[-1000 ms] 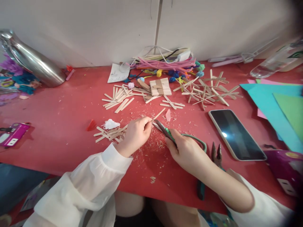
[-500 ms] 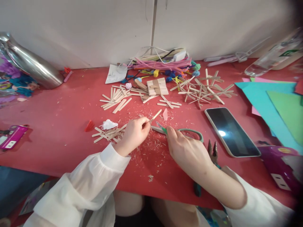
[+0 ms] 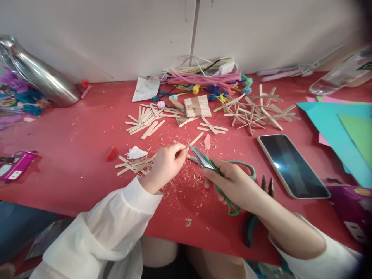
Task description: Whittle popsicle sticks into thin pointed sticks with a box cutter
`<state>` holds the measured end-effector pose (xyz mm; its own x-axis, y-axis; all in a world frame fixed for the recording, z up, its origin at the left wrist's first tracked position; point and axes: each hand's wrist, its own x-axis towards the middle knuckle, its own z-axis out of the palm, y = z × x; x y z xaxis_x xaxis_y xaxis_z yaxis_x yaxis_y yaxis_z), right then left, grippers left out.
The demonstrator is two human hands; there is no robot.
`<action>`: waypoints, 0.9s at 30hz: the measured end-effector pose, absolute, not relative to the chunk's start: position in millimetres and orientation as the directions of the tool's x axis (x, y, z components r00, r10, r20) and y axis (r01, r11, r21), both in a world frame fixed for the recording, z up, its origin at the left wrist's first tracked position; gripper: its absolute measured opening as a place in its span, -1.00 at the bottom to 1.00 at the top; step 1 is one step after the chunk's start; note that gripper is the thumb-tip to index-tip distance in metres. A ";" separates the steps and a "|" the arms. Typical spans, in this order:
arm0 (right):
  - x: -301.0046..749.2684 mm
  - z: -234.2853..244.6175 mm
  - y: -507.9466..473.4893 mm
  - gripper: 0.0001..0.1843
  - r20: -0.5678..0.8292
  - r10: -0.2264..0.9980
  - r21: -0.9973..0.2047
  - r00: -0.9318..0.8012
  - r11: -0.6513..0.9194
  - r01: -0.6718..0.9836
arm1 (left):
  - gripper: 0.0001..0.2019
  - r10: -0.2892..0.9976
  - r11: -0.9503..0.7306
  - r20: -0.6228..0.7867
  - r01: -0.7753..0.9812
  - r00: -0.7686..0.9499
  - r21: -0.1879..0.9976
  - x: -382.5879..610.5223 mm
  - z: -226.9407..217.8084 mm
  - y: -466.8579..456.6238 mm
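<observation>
Left hand [image 3: 171, 166] pinching wooden stick [image 3: 195, 140] over middle of red table [image 3: 95, 131]; right hand [image 3: 233, 183] gripping green cutter [image 3: 210, 165], blade tip by stick, contact unclear. Shavings [image 3: 196, 180] on near side, so some whittling's done I guess. Held stick looks unfinished; far loose sticks [image 3: 146, 119], can't tell.

Red tabletop [image 3: 72, 155] — wood shavings [image 3: 195, 181] litter the near centre; craft sticks [image 3: 149, 128] lie loose beyond. Phone [image 3: 294, 166] lies right, coloured paper [image 3: 322, 122] farther right — metal flask [image 3: 50, 75] stands far left.
</observation>
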<state>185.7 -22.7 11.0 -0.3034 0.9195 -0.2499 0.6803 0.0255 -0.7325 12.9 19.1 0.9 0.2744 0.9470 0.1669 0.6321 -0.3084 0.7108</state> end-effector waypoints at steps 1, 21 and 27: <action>185.2 11.2 -22.5 -0.73 -0.255 0.916 -0.737 -0.311 0.024 0.675 | -0.77 0.947 -0.311 0.171 0.640 0.273 0.702 12.9 1.2 18.9; 177.5 0.8 -33.7 -0.64 0.058 0.965 -0.025 -0.255 0.257 0.966 | -0.77 0.950 -0.308 0.161 0.700 0.269 0.644 16.8 1.3 18.1; 185.3 -1.8 -23.7 -0.83 0.054 0.968 -0.138 -0.245 0.250 0.958 | -0.73 0.959 -0.247 0.082 0.652 0.272 0.717 13.7 3.9 18.3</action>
<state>185.3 -23.7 -1.8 -0.2446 0.9681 0.0538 0.9584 0.2498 -0.1380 13.7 18.3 3.9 0.2722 0.9587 0.0823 0.6519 -0.2467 0.7171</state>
